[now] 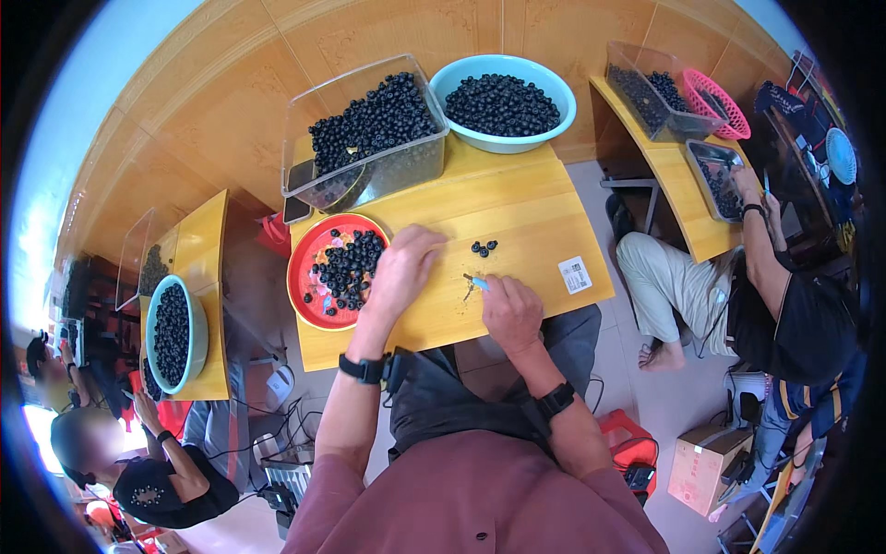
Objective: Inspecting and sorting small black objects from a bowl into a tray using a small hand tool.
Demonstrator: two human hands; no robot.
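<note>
My right hand (513, 312) is closed around a small tool with a light-blue handle (481, 283), its narrow dark tip pointing left over the yellow table. Some brown crumbs (468, 290) lie under the tip. Several dark round bead-like pieces (483, 248) sit loose just beyond it. My left hand (406, 268) hovers by the right rim of a red plate (303, 297), its fingers curled together and pointing right; what they hold, if anything, is hidden. More of the dark pieces (346, 263) are heaped on that plate.
At the table's far side stand a clear plastic bin (392, 177) and a light-blue basin (503, 143), both full of dark pieces. A white label (574, 275) is at the right. Co-workers sit at tables left (212, 305) and right (697, 226).
</note>
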